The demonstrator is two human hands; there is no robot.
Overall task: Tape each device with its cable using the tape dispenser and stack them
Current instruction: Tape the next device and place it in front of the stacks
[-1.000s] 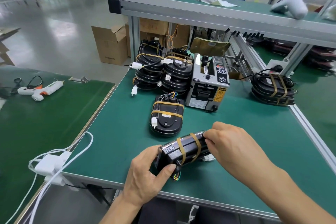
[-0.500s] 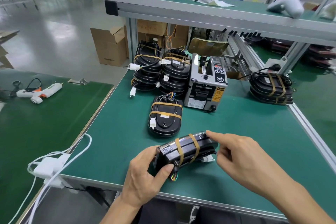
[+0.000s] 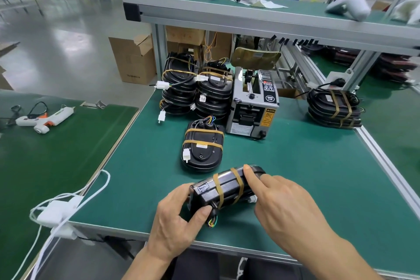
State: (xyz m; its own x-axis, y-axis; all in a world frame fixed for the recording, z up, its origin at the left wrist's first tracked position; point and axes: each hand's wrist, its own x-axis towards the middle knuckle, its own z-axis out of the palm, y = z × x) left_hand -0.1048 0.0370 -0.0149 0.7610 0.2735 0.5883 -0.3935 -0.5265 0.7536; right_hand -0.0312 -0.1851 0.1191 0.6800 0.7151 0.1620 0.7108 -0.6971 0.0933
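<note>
Containers: one cardboard box [image 3: 134,58] on the floor beyond the bench, flaps partly open; contents not visible.

Hidden or unclear: the underside of the device [image 3: 223,190] I hold is out of view, and its white connector shows only as a sliver behind my right hand [image 3: 287,208]. The upper shelf [image 3: 250,18] cuts off the area behind the tape dispenser [image 3: 253,107]. A taped pile [image 3: 334,108] at the far right edge of the green table [image 3: 295,166] is partly blurred.

Held device: near the front of the table, tipped on edge, long axis running from lower left up to the right. Two tan tape bands cross it. Coloured wire ends poke out at the lower left end, toward me.

Left hand [image 3: 176,220]: curled round the lower left end, thumb on the near face. Right hand: fingers fairly straight, index fingertip pressing the top edge beside the right band.

Another taped device [image 3: 202,145] lies flat just beyond, in front of two stacks [image 3: 197,88].
</note>
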